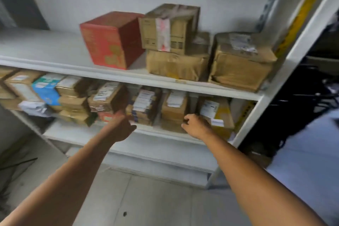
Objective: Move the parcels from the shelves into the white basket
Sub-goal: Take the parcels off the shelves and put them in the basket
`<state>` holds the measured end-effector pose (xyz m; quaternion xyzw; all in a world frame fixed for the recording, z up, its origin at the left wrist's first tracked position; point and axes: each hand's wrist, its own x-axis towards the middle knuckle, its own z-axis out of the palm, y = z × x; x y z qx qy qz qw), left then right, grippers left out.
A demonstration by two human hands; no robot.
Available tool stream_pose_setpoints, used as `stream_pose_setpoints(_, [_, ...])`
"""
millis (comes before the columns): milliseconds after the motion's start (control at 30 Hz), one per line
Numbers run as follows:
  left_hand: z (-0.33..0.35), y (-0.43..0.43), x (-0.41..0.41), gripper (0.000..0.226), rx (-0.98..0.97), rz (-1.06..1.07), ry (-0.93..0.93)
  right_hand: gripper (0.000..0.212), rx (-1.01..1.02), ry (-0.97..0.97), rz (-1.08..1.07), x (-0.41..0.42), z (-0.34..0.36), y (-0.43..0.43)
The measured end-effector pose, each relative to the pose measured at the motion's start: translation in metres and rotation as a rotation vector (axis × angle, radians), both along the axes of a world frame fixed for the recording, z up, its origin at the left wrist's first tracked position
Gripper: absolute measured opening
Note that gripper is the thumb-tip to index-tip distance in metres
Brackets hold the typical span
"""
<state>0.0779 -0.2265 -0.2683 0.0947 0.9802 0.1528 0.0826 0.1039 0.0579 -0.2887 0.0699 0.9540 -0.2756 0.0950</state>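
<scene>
— Where are the parcels?

— On the white shelves (73,68). A red box (110,42) and some brown boxes (242,60) sit on the upper one. The shelf below is packed with labelled parcels.

— And your grips?

— Both arms are stretched to the lower shelf. My left grip (121,126) is loose and holds nothing, fingers reaching up just under a tilted brown parcel (108,99). My right grip (196,126) has its fingers curled at the front of a stacked brown parcel (174,108), beside a yellow one (222,113). In the blur I can't tell if they've closed on it.
</scene>
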Motion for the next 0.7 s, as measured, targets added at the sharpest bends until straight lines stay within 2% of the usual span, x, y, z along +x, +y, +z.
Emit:
stream_pose_setpoints(100, [-0.019, 0.059, -0.007, 0.037, -0.001, -0.078, -0.052, 0.015, 0.002, -0.034, -0.086, 0.011, -0.015, 0.05])
stream_pose_setpoints(133, [-0.027, 0.076, -0.01, 0.036, 0.02, -0.101, -0.069, 0.016, 0.007, -0.03, -0.123, 0.012, -0.02, 0.064])
stream_pose_setpoints(200, [-0.045, 0.105, -0.02, 0.034, 0.079, -0.149, -0.109, 0.034, 0.018, -0.005, -0.213, 0.013, -0.029, 0.087])
stream_pose_setpoints(267, [-0.064, 0.132, -0.032, 0.037, 0.115, -0.204, -0.143, 0.043, 0.025, -0.001, -0.282, 0.011, -0.038, 0.104])
stream_pose_setpoints(500, [-0.136, 0.212, -0.074, 0.04, 0.216, -0.312, -0.18, 0.036, 0.074, 0.043, -0.435, -0.011, -0.091, 0.144])
stream_pose_setpoints(700, [-0.169, 0.264, -0.101, 0.05, 0.416, -0.252, -0.264, 0.055, 0.065, 0.095, -0.512, -0.038, -0.118, 0.162])
